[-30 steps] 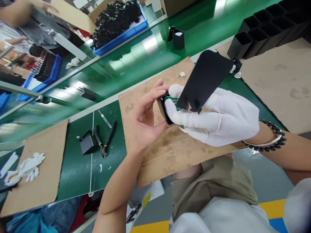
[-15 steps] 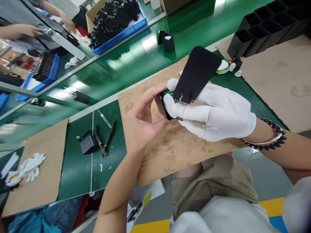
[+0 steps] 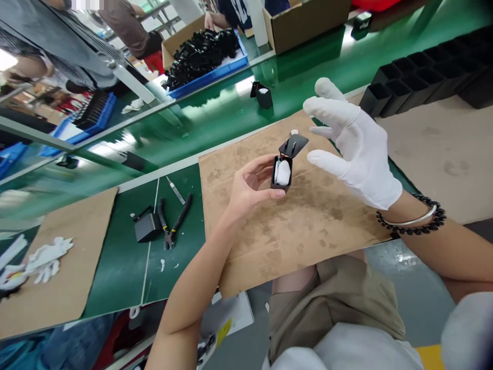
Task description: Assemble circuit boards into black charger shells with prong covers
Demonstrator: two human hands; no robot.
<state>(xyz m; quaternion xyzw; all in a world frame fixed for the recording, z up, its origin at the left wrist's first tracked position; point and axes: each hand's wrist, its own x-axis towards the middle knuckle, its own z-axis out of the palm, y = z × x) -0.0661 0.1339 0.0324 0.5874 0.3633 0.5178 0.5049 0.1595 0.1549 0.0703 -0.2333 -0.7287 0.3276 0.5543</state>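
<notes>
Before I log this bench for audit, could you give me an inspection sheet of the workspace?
Surface: stained cardboard on a green table.
Work in hand: small black case, two-pronged plate at its open end, white piece inside.
Clutter: pliers, slim metal tool, second black case, white scraps, white gloves.
Hands: bare left hand holds the small black case; gloved right hand is open, apart from it.
Cables: none certain; a thin white line, perhaps cord, crosses the table.
Surroundings: blue tray of black parts, rows of open black boxes, co-workers beyond.

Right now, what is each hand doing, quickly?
Left hand: closed around a small black box, its lid open.
Right hand, in a white glove: open, fingers spread, apart from the box, holding nothing.
</notes>
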